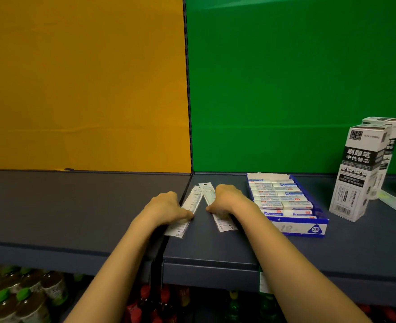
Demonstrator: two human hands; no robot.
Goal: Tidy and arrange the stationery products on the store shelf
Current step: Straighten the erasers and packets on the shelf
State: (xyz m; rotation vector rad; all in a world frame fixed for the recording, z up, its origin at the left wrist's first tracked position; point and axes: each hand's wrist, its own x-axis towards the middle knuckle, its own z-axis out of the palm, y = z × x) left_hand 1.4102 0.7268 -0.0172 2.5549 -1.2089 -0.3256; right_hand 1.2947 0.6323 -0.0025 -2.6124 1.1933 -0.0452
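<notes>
Dark grey-blue shelf boards (75, 206) carry two long, clear ruler packs lying flat near the seam between the boards, their far ends close together and their near ends spread apart. On the left ruler pack (193, 199) sits the left hand (166, 206), fingers curled at its outer edge and thumb pinching its inner side. The right hand (227, 199) curls over the right ruler pack (207, 191) and covers its middle, thumb at the pack's inner edge. Just right of that hand stands a blue eraser tray (308, 227) filled with rows of white erasers (276, 194). Farther right, two tall white refill boxes (360, 173) stand upright, one behind the other. Behind rise a yellow panel (75, 78) and a green panel (285, 78); green-capped bottles (17, 294) fill the shelf below
</notes>
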